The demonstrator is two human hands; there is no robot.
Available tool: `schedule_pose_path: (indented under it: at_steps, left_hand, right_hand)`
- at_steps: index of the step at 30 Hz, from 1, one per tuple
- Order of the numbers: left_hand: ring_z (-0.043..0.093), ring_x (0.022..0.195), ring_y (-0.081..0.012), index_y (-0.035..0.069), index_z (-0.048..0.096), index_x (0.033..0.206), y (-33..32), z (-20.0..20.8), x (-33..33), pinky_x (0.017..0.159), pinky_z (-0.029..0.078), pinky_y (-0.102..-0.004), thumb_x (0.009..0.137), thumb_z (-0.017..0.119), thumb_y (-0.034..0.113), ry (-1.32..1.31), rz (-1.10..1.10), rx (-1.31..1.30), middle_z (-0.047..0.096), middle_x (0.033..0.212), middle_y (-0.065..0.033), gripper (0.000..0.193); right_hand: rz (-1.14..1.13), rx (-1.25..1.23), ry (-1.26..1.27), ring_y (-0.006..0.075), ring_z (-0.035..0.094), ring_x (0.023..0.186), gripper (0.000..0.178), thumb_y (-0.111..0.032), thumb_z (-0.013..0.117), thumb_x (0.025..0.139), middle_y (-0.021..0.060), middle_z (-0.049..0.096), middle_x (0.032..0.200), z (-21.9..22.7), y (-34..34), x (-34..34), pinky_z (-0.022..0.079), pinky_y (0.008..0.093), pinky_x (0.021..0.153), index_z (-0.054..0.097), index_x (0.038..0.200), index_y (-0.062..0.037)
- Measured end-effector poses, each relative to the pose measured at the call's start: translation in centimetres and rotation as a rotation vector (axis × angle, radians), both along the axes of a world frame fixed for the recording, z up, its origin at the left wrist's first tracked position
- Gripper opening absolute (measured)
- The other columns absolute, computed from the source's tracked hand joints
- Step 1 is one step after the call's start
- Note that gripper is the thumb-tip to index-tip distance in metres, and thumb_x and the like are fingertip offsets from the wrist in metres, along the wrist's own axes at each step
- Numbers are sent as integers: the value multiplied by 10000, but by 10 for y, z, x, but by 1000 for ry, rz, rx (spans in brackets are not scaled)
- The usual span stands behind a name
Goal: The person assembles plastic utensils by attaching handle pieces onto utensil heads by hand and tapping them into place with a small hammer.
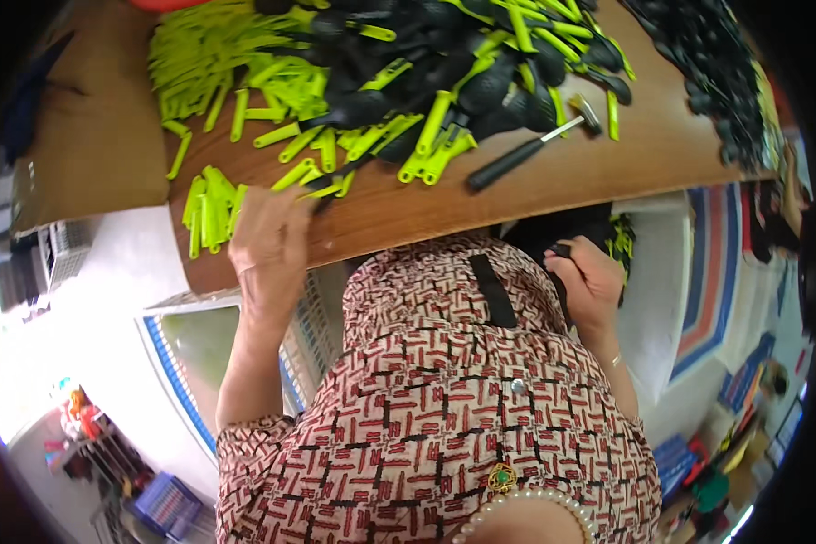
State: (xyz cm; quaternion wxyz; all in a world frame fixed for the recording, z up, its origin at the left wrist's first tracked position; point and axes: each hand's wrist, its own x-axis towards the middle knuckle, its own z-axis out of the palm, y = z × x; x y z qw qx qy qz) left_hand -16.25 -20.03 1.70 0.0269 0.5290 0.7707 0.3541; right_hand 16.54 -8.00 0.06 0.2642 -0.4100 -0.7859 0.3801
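My left hand (267, 245) rests at the near edge of the brown wooden table (553, 186), its fingers on a thin dark piece among loose neon-green plastic handles (210, 210). My right hand (587, 281) is below the table edge, closed around a small black part, next to a dark bag holding black and green pieces (618, 238). A big pile of black plastic heads with green handles (444, 72) covers the middle of the table.
A hammer with a black grip (528, 150) lies on the table right of the pile. More green handles (204, 54) are heaped at the far left and black parts (716, 63) at the far right. A white slotted crate (313, 317) stands below my left arm.
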Motion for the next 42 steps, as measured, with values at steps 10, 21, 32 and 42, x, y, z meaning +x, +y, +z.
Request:
schedule_pose_path:
  at_steps: [10, 21, 32, 42]
  left_hand:
    - [531, 1105, -279, 134, 743, 1059, -69, -27, -53, 962, 392, -440, 801, 770, 154, 601, 323, -226, 605, 1092, -44, 261]
    - [577, 990, -300, 108, 731, 1012, 33, -29, -72, 841, 442, -438, 838, 737, 170, 393, 84, -30, 657, 966, -68, 185]
    - [571, 957, -314, 101, 721, 1068, 72, -32, -140, 898, 445, -406, 903, 658, 112, 260, -45, -52, 649, 1004, -107, 178]
    - [555, 1065, -293, 100, 696, 1024, 87, -24, -139, 886, 457, -408, 816, 725, 138, 360, -322, -33, 637, 1087, -60, 213]
  right_hand:
    - [144, -85, 62, 167, 554, 618, 81, -25, 706, 858, 86, 594, 708, -3, 19, -22, 440, 268, 604, 675, 870, 48]
    - [70, -92, 4, 186, 542, 600, 103, -25, 722, 833, 106, 585, 693, -12, 9, -16, 438, 282, 595, 654, 862, 46]
    - [32, -78, 16, 197, 507, 592, 137, -28, 727, 835, 119, 550, 689, -14, 13, -21, 423, 281, 590, 617, 817, 52]
    - [65, 17, 75, 250, 583, 666, 100, 19, 706, 842, 135, 610, 768, -14, 17, -27, 452, 304, 625, 620, 875, 57]
